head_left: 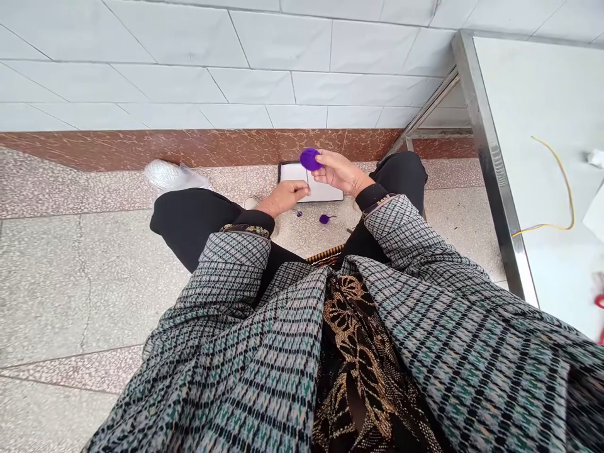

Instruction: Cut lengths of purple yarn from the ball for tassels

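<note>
A round, flat purple piece point(308, 160), fuzzy like yarn or felt, is pinched at its right edge by my right hand point(342, 173). From its underside a thin purple thread point(307, 177) runs down to my left hand point(283, 197), whose thumb and forefinger are closed on it. Below both hands lies a white board with a dark rim point(325, 193), partly covered by my fingers. On the floor, nearer to me, rest a smaller purple piece with a thread tail point(324, 219) and a tiny purple bit point(299, 214), too small to make out.
A white bundle point(163, 174), apparently yarn in plastic, sits beyond my left knee. To the right stands a metal-edged white table point(533, 94) with a yellow cord point(572, 201) hanging over its edge. A tiled wall point(264, 38) closes off the far side.
</note>
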A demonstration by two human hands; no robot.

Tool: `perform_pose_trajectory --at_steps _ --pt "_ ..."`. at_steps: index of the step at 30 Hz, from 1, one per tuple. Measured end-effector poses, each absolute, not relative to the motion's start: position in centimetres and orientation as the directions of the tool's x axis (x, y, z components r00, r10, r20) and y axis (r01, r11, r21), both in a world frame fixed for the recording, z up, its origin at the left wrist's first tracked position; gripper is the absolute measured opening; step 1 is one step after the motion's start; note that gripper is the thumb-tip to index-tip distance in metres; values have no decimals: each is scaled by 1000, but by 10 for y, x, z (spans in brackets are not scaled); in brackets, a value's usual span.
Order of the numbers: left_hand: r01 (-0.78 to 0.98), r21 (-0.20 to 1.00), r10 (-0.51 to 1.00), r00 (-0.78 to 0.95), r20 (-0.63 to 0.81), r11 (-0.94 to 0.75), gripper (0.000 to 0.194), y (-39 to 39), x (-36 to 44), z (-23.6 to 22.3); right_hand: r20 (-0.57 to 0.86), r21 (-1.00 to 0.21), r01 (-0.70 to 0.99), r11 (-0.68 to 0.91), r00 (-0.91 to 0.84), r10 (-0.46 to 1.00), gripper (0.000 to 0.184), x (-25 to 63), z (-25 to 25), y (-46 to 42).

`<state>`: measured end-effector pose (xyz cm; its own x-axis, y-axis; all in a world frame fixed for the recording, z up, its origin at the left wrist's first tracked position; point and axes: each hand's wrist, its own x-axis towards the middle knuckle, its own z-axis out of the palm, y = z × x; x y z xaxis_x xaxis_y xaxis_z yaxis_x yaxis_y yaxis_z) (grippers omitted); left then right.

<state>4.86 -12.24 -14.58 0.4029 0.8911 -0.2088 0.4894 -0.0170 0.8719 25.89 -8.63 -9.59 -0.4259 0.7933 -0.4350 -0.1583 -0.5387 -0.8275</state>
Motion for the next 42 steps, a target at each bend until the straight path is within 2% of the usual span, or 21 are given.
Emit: perform_pose_trajectory --at_steps 1,3,6,8,9,11,13,16,19,22,25,26,28,30,31,33,35,37,38,40,42 --pt "471 882 858 462 -224 -23 20 -123 49 -146 -453 -847 -122 -517 -341 824 22 257 -98 -86" --pt "438 898 840 498 -215 -31 22 -123 46 -146 -522 -853 139 -503 -263 811 30 256 -102 -87" --pt "424 906 919 363 -153 -16 20 -118 39 -146 -634 -771 451 -450 -476 609 32 260 -104 -88" --pt "400 916 948 277 -156 34 20 -116 36 -146 -558 -821 326 -469 -635 535 27 263 -104 -87" --pt "380 923 948 266 -177 65 20 -115 36 -146 -488 -847 194 -494 -651 581 24 264 -103 -85" --pt "345 931 921 313 -233 118 19 -117 38 -145 -384 -867 -69 -494 -539 750 18 262 -104 -82" --pt "339 931 852 440 -284 136 18 -119 40 -143 -381 -874 -161 -458 -357 853 14 258 -107 -79" --pt "347 930 782 543 -307 123 21 -121 42 -141 -505 -862 150 -484 -339 794 26 254 -112 -82" --pt "398 912 893 371 -257 97 17 -117 39 -142 -631 -775 464 -428 -546 551 31 258 -110 -88" --pt "440 890 953 201 -229 121 18 -114 38 -141 -491 -853 209 -477 -630 602 22 261 -103 -87" --pt "432 889 876 359 -322 150 17 -118 40 -136 -357 -875 -150 -460 -441 823 14 259 -102 -83" --pt "424 894 820 455 -347 143 18 -120 40 -134 -390 -882 -112 -457 -371 843 16 257 -103 -83" --pt "385 914 754 560 -344 130 21 -121 41 -132 -525 -850 161 -501 -318 789 28 255 -106 -84" --pt "350 927 821 485 -302 134 19 -119 39 -133 -659 -747 430 -508 -376 651 34 255 -106 -88" --pt "355 924 875 391 -284 141 18 -117 38 -134 -682 -730 467 -499 -439 585 34 256 -105 -89" --pt "407 899 942 206 -264 162 16 -113 36 -137 -609 -783 318 -534 -562 559 27 258 -100 -90" --pt "464 868 946 162 -282 179 14 -113 36 -138 -470 -827 16 -562 -568 676 18 259 -94 -88" --pt "473 865 882 319 -347 169 14 -116 38 -136 -399 -826 -213 -522 -434 808 13 258 -92 -86" --pt "459 875 818 437 -375 156 15 -119 39 -134 -405 -834 -228 -503 -368 837 13 256 -92 -85" --pt "414 902 702 606 -375 125 21 -122 40 -131 -485 -859 -21 -512 -290 825 19 253 -94 -86" --pt "394 914 743 583 -330 97 23 -122 40 -130 -609 -790 330 -516 -326 723 27 252 -95 -90"
